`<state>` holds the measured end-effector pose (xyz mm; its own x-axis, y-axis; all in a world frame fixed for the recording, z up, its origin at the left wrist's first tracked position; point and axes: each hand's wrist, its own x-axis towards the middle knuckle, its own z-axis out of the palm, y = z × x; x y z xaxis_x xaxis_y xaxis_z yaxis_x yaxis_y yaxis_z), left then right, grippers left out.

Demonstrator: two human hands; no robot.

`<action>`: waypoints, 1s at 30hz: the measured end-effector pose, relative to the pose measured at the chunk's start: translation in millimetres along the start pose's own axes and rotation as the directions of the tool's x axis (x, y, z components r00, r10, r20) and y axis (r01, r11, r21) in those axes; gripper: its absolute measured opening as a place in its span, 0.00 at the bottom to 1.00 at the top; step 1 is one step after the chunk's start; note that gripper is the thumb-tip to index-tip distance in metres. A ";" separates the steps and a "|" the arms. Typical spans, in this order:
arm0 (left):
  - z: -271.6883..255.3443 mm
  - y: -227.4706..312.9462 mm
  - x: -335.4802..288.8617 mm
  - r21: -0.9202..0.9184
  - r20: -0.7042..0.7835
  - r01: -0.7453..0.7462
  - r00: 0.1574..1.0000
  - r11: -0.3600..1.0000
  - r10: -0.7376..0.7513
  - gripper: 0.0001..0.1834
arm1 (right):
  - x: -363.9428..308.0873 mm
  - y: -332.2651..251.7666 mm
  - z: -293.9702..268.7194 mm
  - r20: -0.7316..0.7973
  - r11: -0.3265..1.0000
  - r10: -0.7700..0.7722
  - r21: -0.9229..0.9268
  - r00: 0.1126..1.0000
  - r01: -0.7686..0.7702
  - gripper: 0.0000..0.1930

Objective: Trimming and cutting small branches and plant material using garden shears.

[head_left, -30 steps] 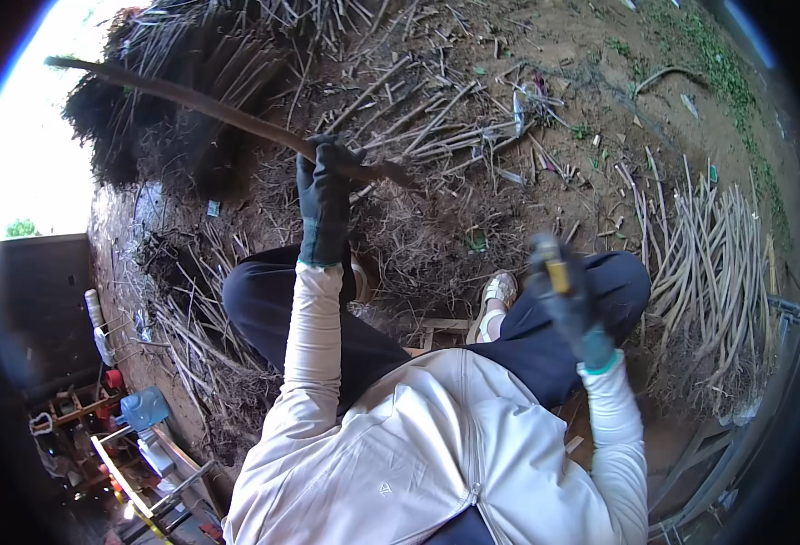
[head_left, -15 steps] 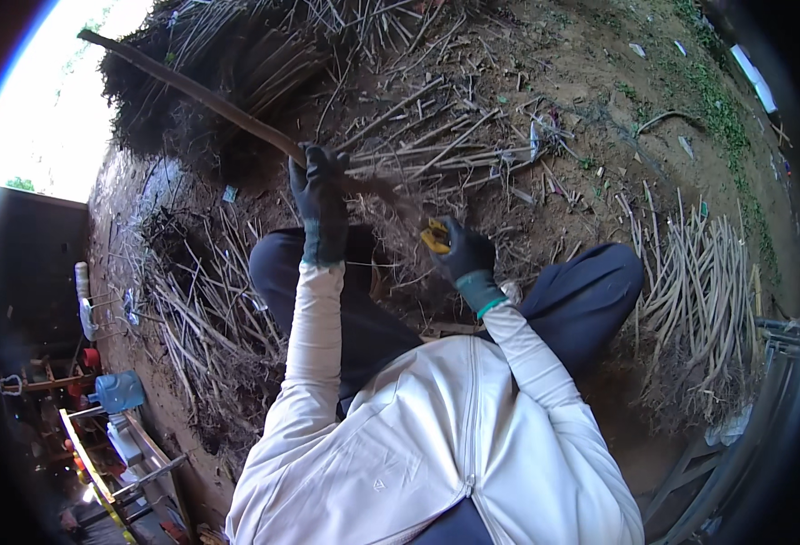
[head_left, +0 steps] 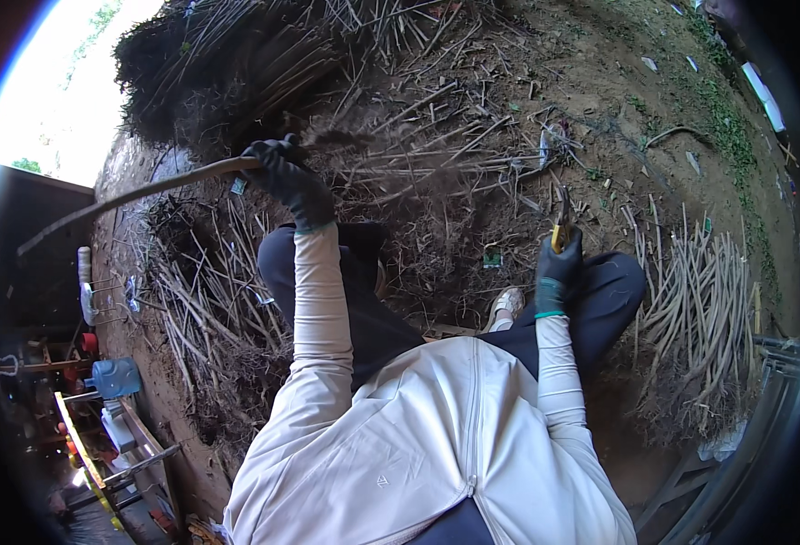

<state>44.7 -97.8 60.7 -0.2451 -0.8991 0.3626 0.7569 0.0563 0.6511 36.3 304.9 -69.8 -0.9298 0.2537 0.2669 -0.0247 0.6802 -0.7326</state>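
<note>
My left hand [head_left: 295, 189], in a dark glove, is closed around a long brown woody stem [head_left: 136, 193]. The stem curves out to the left and down. On the other side of the fist a dark, motion-blurred root end [head_left: 336, 138] sticks out. Above my right knee, my right hand [head_left: 559, 265], gloved too, grips yellow-handled pruning shears [head_left: 561, 233] with the blades pointing away from me. The shears are well apart from the stem. Cut sticks [head_left: 454, 168] lie scattered on the soil between and beyond my hands.
A big heap of rooted stems [head_left: 236, 68] lies at the far left. More rooted sticks [head_left: 213, 291] lie beside my left knee, and a pale bundle [head_left: 700, 300] is on the right. A blue water jug [head_left: 116, 378] and a ladder-like frame [head_left: 100, 454] stand at the lower left.
My left hand has moved left and away from me, and the stem has swung from pointing up-left to down-left. My right hand with the shears has moved right, away from the root end.
</note>
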 end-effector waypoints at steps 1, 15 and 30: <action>1.5 0.2 9.5 -0.064 -0.024 -0.017 1.000 0.998 0.015 0.09 | -1.2 11.4 2.2 0.052 0.998 0.002 -0.070 0.999 0.002 0.22; 45.1 -6.3 -41.9 -0.552 0.166 0.471 0.871 0.688 -0.463 0.09 | 11.5 -117.7 49.3 0.236 0.680 -0.731 0.175 0.641 0.712 0.27; 51.7 24.4 -22.6 0.126 0.261 0.487 0.824 0.864 -0.502 0.04 | -0.1 -67.0 -6.8 0.414 0.890 -0.448 0.286 0.792 0.354 0.29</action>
<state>37.5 -53.6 102.9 -0.7402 -0.6564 0.1458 0.4589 -0.3345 0.8231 40.5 263.9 -16.5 -0.8776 -0.3888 0.2804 -0.4564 0.4987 -0.7369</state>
